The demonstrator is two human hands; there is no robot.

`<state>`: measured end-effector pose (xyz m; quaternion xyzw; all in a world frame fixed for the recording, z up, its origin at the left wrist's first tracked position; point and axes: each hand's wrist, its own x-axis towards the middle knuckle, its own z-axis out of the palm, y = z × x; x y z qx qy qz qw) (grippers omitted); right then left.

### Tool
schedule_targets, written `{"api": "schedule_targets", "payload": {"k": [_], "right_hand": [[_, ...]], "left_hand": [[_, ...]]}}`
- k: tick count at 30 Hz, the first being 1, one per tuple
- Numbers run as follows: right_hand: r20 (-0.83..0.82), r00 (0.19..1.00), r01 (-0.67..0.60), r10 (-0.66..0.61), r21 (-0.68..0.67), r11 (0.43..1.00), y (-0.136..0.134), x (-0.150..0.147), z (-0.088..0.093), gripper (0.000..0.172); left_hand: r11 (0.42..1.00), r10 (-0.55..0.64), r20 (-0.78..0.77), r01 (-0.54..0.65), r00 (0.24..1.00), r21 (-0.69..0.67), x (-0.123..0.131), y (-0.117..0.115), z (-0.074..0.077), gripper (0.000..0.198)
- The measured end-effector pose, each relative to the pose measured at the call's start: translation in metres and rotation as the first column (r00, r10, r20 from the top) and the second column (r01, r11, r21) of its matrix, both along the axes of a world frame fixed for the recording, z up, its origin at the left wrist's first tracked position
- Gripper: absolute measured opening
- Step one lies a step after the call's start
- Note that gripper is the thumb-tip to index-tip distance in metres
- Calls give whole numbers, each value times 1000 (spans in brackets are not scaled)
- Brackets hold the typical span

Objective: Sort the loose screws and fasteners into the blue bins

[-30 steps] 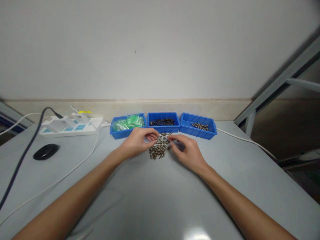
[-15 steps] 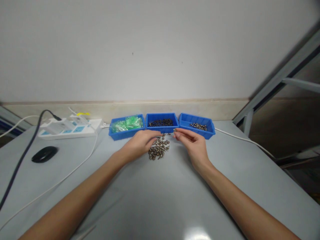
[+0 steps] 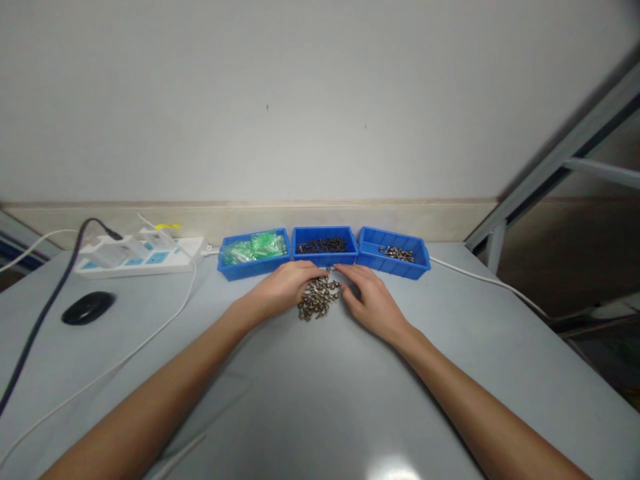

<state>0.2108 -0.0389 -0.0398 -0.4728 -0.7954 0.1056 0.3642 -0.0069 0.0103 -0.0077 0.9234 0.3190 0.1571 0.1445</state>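
A heap of small metal screws (image 3: 319,298) lies on the grey table between my hands. My left hand (image 3: 287,285) rests along its left side, fingers stretched toward the heap's far edge and thumb apart, partly hiding the screws. My right hand (image 3: 369,299) curves round the right side. Its fingers reach the far edge of the heap and its thumb stands apart by the near right screws. I see nothing held in either hand. Just beyond stands a blue bin of dark screws (image 3: 323,257). The right blue bin (image 3: 410,269) holds a small batch of silvery screws (image 3: 397,253).
The left blue bin (image 3: 253,269) contains clear and green plastic packets (image 3: 267,244). A white power strip (image 3: 150,261) with plugs and cables sits at the left, with a black mouse (image 3: 89,308) nearer me. The wall (image 3: 320,133) rises behind the bins.
My right hand has moved left and slightly down from in front of the right bin to the heap, and its pinched fingers have spread. My left hand has shifted slightly right.
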Motion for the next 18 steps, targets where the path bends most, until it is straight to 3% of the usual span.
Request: {"api": "schedule_targets", "payload": {"k": [4,8,13,18], "right_hand": [[65,996,-57,54,35,998,0,1,-1,40],[-49,995,-87,88,20,996,-4,-1,4,34],[-159,987,-5,2,-14,1000,-7,-3,11,31],[-181,982,52,-59,-45,998,-7,-2,12,29]], "left_hand": [[998,43,-4,-42,999,43,-10,-3,2,30],[979,166,-107,-151,980,141,-16,-7,2,31],[980,170,-201,-145,965,133,-14,-10,-2,31],[969,223,-181,-197,958,148,-13,-7,-8,29]]}}
